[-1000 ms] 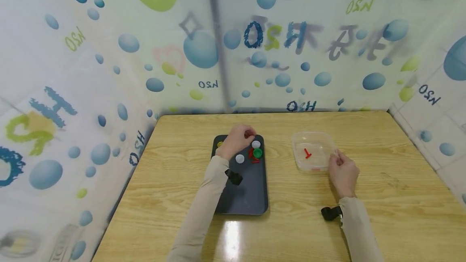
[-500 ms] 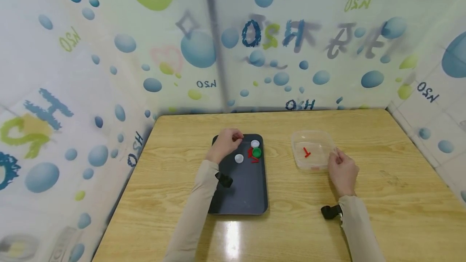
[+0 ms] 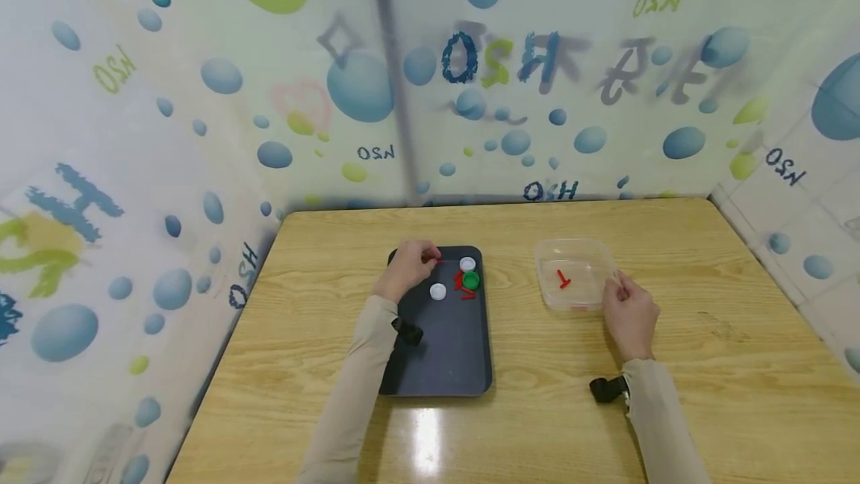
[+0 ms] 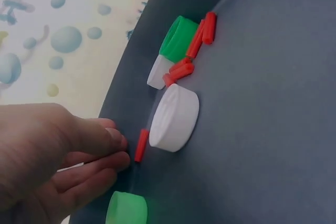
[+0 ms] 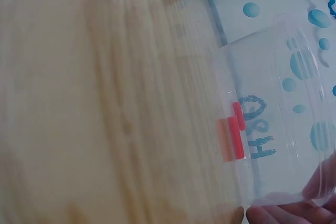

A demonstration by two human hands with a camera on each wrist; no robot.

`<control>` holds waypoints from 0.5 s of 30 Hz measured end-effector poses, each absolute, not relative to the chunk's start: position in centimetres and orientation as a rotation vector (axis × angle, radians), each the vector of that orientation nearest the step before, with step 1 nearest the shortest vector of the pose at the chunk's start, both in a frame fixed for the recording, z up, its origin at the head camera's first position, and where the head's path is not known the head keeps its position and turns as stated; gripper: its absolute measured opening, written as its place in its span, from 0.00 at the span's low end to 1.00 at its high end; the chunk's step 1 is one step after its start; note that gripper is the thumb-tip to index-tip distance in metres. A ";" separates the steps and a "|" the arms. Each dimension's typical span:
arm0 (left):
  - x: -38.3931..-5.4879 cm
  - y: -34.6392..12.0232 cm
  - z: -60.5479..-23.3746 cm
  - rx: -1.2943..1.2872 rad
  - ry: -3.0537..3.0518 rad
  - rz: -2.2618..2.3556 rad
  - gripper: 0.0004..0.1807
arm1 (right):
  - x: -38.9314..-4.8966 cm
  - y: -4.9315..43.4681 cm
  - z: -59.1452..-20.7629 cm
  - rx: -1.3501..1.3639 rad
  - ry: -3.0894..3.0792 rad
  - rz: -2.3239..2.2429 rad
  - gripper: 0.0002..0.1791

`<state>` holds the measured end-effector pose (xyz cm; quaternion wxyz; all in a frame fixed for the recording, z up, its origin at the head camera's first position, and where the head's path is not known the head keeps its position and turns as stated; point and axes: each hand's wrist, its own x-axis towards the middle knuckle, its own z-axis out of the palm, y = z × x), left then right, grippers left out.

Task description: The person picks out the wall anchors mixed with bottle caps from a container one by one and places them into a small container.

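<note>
My left hand (image 3: 407, 267) reaches over the far end of a dark grey tray (image 3: 443, 349). In the left wrist view its fingertips lie just beside a small red stick (image 4: 141, 145), apparently with nothing between them. A white bottle cap (image 4: 176, 118) stands on the stick's other side, and a green bottle cap (image 4: 127, 209) is below the fingers. My right hand (image 3: 630, 316) pinches the near right corner of a clear plastic box (image 3: 547, 297). Two red sticks (image 3: 563, 280) lie inside it. The right wrist view shows only part of that hand's fingers, at the lower right corner.
Along the tray's right side are another white cap (image 3: 467, 264), a green cap (image 3: 471, 280) and several red sticks (image 3: 467, 295). Bare wooden table (image 3: 517, 364) lies between tray and box. A patterned curtain (image 3: 430, 133) hangs behind the table.
My left hand has moved left over the tray's far end, and a red stick now shows beside its fingertips. The right hand keeps its hold on the box.
</note>
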<state>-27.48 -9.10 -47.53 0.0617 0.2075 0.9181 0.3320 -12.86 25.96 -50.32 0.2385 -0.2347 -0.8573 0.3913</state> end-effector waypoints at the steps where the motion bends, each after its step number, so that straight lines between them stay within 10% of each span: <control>1: -27.5 -9.1 -47.5 0.615 2.776 0.993 0.08 | -12.9 25.9 -50.3 -0.644 -2.349 1.076 0.24; 15: -27.7 -8.7 -48.0 0.543 2.803 0.907 0.07 | -12.9 25.9 -50.1 -0.659 -2.341 1.057 0.23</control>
